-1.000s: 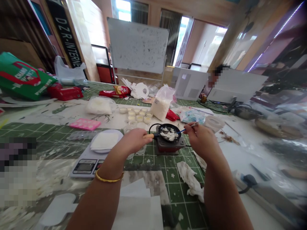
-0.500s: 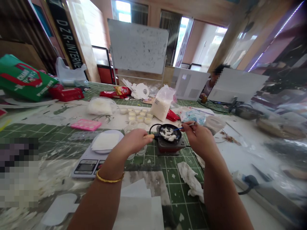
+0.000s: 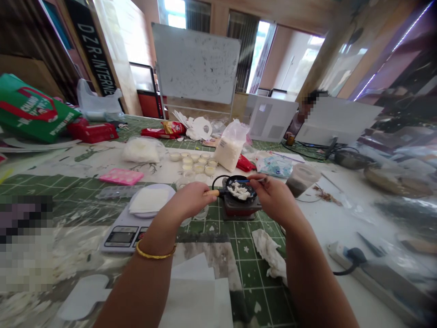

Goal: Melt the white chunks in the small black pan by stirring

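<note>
"How many hands are working, and what are they holding?"

"Two. The left hand is wrapped firmly around the pale wooden handle of a small round black frying pan, and a thin gold bangle is sitting on that wrist. The right hand is pinching a slim blue-handled tool between its fingers, nearly closed, with the tool reaching over the pan's rim."

"Where is the food?"

"A heap of white lumps is lying inside the pan, just ahead of the right hand's fingers. The pan is resting on a squat dark-red burner at twelve o'clock."

"Is there room around them?"

"Not much. Roughly ten small white-filled cups are crowding in behind the pan, and a round white plate on a digital kitchen scale is sitting close by at ten o'clock, just beside the left hand. A clear tub with dark contents is standing near the right hand at one o'clock — a narrow gap."
</note>
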{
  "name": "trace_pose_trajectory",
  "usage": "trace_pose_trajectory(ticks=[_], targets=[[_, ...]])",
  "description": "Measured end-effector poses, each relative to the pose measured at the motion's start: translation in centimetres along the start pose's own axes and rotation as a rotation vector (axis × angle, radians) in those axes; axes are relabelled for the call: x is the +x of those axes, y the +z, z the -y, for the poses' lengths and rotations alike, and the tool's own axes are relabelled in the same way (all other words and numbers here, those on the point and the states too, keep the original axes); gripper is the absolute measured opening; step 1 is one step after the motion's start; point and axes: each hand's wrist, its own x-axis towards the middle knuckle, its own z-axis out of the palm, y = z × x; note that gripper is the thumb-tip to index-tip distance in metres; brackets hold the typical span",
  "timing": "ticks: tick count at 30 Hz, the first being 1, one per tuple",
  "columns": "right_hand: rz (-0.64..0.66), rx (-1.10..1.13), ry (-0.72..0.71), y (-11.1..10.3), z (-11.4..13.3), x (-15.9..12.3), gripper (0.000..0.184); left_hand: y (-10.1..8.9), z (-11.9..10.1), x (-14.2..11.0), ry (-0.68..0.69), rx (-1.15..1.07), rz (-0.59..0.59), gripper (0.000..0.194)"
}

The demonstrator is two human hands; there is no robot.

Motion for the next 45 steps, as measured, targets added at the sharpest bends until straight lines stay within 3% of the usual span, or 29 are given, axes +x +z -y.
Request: trace_pose_trajectory(ticks=[4, 7, 9, 12, 16, 19, 22, 27, 32, 36, 40, 45], targets=[[0.034, -0.044, 0.021, 0.0, 0.1, -0.1, 0.03, -0.1, -0.1, -0.1, -0.01, -0.002, -0.002, 0.037], [-0.022, 0.078, -0.027, -0.3, 0.3, -0.5, 0.031, 0.0, -0.1, -0.1, -0.004, 0.011, -0.009, 0.037], [0.022, 0.122, -0.049, -0.2, 0.4, -0.6, 0.03, 0.0, -0.1, -0.1, -0.001, 0.01, -0.008, 0.037], [0.06, 0.038, -0.015, -0.1, 0.3, -0.4, 0.028, -0.1, -0.1, -0.1, -0.005, 0.001, -0.005, 0.037], [-0.048, -0.079, 0.013, -0.5, -0.1, -0.2, 0.029, -0.2, -0.2, -0.2, 0.002, 0.006, -0.005, 0.034], [0.005, -0.13, 0.029, -0.8, -0.3, -0.2, 0.03, -0.2, -0.3, -0.2, -0.013, 0.014, 0.002, 0.034], [0.068, -0.126, 0.042, -1.1, -0.4, -0.3, 0.03, -0.3, -0.3, -0.3, -0.018, 0.011, 0.002, 0.035], [-0.036, -0.116, 0.039, -1.9, -0.3, -0.8, 0.033, -0.3, -0.5, -0.3, -0.007, 0.033, -0.001, 0.034], [0.051, -0.047, 0.004, -1.4, 0.0, -0.6, 0.032, -0.3, -0.5, -0.3, -0.024, 0.01, -0.002, 0.034], [-0.036, -0.081, 0.029, -1.3, -0.1, -0.5, 0.032, -0.3, -0.4, -0.3, -0.003, 0.009, 0.003, 0.034], [0.056, -0.166, 0.064, -1.4, -0.3, -0.4, 0.031, -0.3, -0.4, -0.3, -0.021, 0.007, 0.003, 0.035], [-0.066, -0.184, 0.081, -1.3, -0.6, -0.1, 0.032, -0.2, -0.2, -0.2, -0.009, 0.0, 0.009, 0.035]])
